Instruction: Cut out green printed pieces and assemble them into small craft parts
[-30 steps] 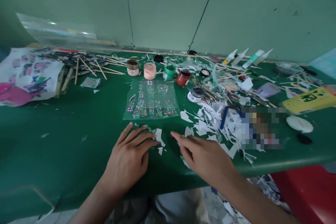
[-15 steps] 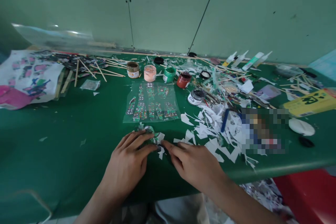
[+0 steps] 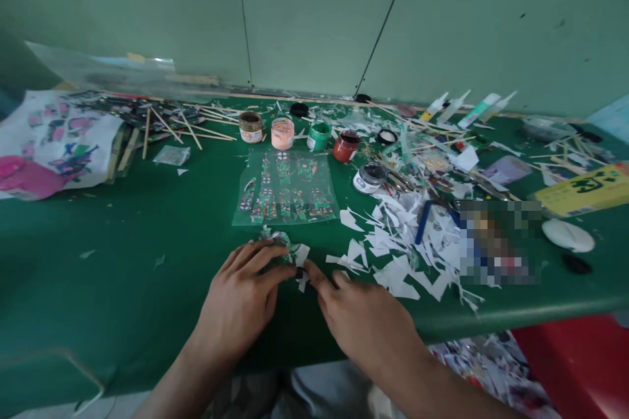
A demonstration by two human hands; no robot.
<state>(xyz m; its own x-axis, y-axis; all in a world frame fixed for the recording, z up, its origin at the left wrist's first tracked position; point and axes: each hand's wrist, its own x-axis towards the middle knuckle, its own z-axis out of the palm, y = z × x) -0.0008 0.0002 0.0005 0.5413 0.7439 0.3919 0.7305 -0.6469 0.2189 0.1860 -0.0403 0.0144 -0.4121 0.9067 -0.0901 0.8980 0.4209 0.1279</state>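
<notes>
1. Sticks of thin pale wood (image 3: pixel 146 133) cross loosely at the left rear of the green surface (image 3: pixel 147 301); a knock could set them rolling.
2. The left hand (image 3: pixel 243 285) lies palm down, fingers bent over a crumpled green-and-white patterned piece (image 3: pixel 278 239) at the near middle of the surface. I cannot tell whether its grip pinches or only presses; if it merely presses, the piece could slide or crease.
3. A clear plastic sheet with green patterned shapes (image 3: pixel 325 175) lies flat just beyond those fingers, so a forward push might shift it.
4. Behind it stand small round jars, brown (image 3: pixel 251 127), peach (image 3: pixel 282 135), green (image 3: pixel 319 137) and dark red (image 3: pixel 346 146). They look lidless — a bump could spill one.
5. An angular white paper scrap (image 3: pixel 301 254) lies between the two hands. The right hand (image 3: pixel 366 308) reaches its index finger to it; whether that grip holds anything, I cannot tell. Crowded fingertips could tear or displace the scrap.
6. A loose heap of white paper offcuts (image 3: pixel 398 275) lies just beside the right hand — a small bit straying there could be lost.
</notes>
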